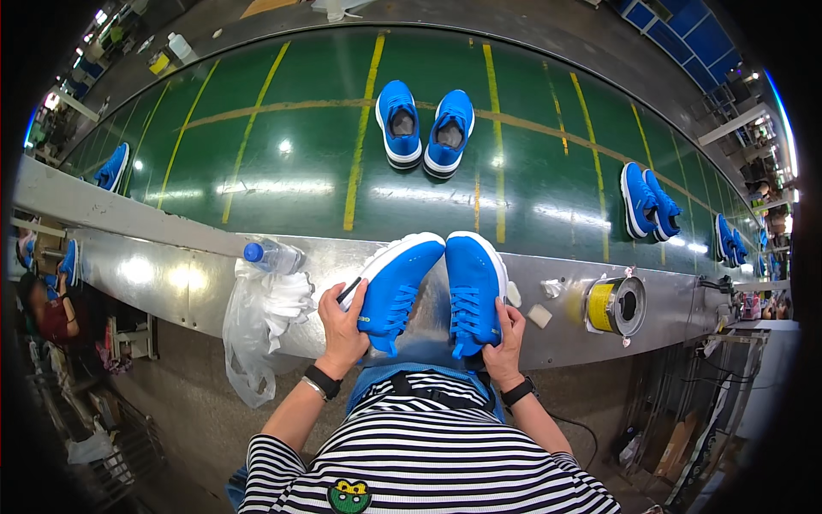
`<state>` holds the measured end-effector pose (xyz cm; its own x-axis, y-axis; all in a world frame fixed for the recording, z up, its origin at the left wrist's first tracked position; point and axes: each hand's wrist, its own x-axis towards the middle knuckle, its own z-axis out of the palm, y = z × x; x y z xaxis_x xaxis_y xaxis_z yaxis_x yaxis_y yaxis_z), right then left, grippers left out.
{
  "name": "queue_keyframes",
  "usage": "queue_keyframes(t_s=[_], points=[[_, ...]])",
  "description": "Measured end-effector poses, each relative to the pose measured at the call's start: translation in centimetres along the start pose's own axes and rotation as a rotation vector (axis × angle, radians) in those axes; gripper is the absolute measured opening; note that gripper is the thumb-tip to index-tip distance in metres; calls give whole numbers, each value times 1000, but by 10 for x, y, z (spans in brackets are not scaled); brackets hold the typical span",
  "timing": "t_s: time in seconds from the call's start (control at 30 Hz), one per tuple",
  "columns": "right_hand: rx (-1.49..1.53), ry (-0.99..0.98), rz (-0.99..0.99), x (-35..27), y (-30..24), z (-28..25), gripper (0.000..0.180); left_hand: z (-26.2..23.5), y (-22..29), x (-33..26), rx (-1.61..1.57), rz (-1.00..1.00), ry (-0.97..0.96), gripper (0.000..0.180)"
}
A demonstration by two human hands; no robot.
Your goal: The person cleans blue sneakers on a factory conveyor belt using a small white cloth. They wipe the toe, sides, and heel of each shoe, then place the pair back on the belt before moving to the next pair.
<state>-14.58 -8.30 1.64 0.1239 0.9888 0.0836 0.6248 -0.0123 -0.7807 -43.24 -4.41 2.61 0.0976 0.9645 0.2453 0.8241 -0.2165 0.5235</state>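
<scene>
Two blue laced sneakers with white soles are held side by side in front of me, toes pointing away. My left hand (342, 332) grips the left sneaker (401, 284) by its heel and outer side. A thin dark pen-like stick (349, 289) shows at that hand's fingers; its kind is not clear. My right hand (506, 344) has its fingers closed on the heel of the right sneaker (473, 278). The toes of both shoes nearly touch, while their heels are apart. Both are above the metal ledge (548, 343), close to my body.
Beyond the ledge runs a green conveyor belt (308, 154) with yellow lines, carrying a blue pair (399, 120) and more blue shoes (638, 201). A capped bottle (272, 255) and plastic bag (248, 334) lie left. Right are a pale block (539, 315) and tin can (602, 307).
</scene>
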Motion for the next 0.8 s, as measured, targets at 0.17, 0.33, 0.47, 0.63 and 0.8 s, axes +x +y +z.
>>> queue_keyframes(t_s=[0.17, 0.33, 0.47, 0.63, 0.8], points=[[-237, -32, 13, -1, -18, 14, 76, 6, 8, -6, 110, -67, -70, 82], [-348, -205, -45, 11, -42, 30, 81, 8, 22, -4, 51, -76, -326, 87], [7, -35, 53, 16, -13, 11, 51, 21, 4, -2, -210, -76, -272, 84], [-54, 234, 248, 32, 62, -31, 24, 47, -42, -11, -270, -307, -366, 59], [-514, 487, 95, 68, 126, -41, 19, 36, -28, -4, -279, -430, -478, 58]])
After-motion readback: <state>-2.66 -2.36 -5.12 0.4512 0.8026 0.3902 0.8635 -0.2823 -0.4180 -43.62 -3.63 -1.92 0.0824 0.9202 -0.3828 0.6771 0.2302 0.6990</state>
